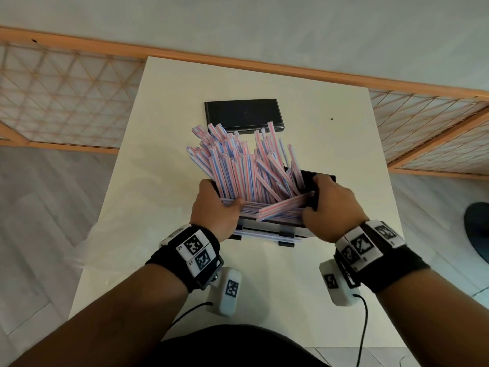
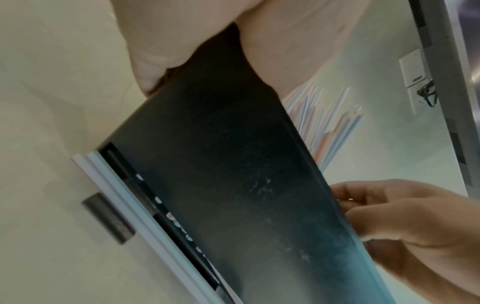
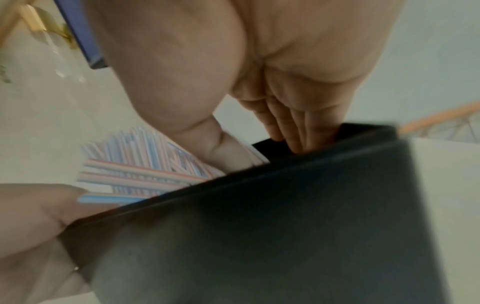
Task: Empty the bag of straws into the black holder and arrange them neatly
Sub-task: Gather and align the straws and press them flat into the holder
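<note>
- One black holder point(image 1: 321, 178) stood on the white table point(image 1: 330, 154), near the front edge; box-shaped, smooth matte walls, with a pale ribbed strip and small dark feet along its near side.
- One flat black rectangular lid or tray point(image 1: 243, 113) lay further back on the table, apart from the holder; glossy surface.
- Straws point(image 1: 238, 165): too many to count, dozens at least. Thin tubes striped red, blue and white. Most stood in the holder, leaning away and fanning out unevenly above its rim; a layer lay crosswise along the near rim, and one small bundle sat slanted across them.
- Two hands on the holder, one at each end.
- Left hand point(image 1: 215, 207): fingers curled round the holder's left end, thumb pressed onto the crosswise straws at the rim. The left wrist view showed the palm wrapped against the dark wall point(image 2: 233, 185).
- Right hand point(image 1: 332, 205): fingers hooked over the holder's right end, thumb lying along the near rim by the straw ends. The right wrist view showed fingertips point(image 3: 298, 144) dipping inside the black rim.
- One crumpled clear plastic bag point(image 1: 87, 250) lay at the table's left edge; contents could not be made out.
- Each wrist carried one black band with printed square markers.
</note>
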Demonstrator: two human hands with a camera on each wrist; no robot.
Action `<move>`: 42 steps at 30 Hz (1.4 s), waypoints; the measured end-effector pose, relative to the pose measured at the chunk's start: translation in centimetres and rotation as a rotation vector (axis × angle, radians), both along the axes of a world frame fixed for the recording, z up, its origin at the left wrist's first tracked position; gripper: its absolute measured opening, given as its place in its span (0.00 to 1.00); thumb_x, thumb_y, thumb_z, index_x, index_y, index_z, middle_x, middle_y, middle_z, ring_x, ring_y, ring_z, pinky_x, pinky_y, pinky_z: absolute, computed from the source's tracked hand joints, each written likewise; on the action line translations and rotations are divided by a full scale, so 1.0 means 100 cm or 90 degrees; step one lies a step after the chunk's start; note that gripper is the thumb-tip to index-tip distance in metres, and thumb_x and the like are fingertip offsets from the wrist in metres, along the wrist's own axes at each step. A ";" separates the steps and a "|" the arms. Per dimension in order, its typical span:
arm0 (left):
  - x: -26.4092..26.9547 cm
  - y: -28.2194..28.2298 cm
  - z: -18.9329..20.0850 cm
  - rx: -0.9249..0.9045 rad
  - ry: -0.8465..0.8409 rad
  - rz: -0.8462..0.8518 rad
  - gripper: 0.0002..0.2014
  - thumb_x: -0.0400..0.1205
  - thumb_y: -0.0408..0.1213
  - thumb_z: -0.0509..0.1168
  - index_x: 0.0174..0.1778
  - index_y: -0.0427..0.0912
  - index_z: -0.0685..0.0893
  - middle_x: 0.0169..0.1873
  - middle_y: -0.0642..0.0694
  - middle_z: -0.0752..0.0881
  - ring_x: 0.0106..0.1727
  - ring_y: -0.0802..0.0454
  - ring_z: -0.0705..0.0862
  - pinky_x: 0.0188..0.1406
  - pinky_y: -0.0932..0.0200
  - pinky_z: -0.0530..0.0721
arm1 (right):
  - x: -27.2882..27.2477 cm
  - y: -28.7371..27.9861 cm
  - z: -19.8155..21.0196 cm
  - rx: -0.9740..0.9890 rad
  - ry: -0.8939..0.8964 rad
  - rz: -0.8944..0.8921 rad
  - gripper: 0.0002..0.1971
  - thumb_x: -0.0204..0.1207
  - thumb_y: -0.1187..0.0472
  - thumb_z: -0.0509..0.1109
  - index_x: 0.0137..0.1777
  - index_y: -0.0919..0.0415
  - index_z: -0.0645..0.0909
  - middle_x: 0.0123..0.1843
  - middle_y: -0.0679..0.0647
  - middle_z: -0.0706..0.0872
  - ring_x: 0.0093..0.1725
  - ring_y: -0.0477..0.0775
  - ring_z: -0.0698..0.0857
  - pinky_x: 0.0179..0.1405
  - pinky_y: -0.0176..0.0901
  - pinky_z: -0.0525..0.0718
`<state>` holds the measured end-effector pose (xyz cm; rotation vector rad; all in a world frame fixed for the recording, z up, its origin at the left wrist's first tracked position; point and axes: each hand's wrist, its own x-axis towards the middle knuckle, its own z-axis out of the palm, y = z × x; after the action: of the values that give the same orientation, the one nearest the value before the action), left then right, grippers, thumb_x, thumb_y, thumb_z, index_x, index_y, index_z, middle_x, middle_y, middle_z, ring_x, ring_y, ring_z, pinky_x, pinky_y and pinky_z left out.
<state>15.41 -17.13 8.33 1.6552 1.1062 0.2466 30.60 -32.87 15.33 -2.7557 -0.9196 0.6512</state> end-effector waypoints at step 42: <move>-0.009 0.019 0.016 -0.173 -0.347 0.182 0.38 0.62 0.85 0.59 0.57 0.61 0.80 0.59 0.54 0.79 0.59 0.57 0.74 0.62 0.53 0.69 | -0.005 0.027 0.000 0.202 0.030 0.321 0.15 0.68 0.66 0.62 0.55 0.57 0.78 0.45 0.52 0.82 0.41 0.56 0.78 0.41 0.44 0.74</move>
<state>14.54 -15.23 9.93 1.0915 0.9027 0.6593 30.10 -30.20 15.29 -2.2305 -1.5734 0.5724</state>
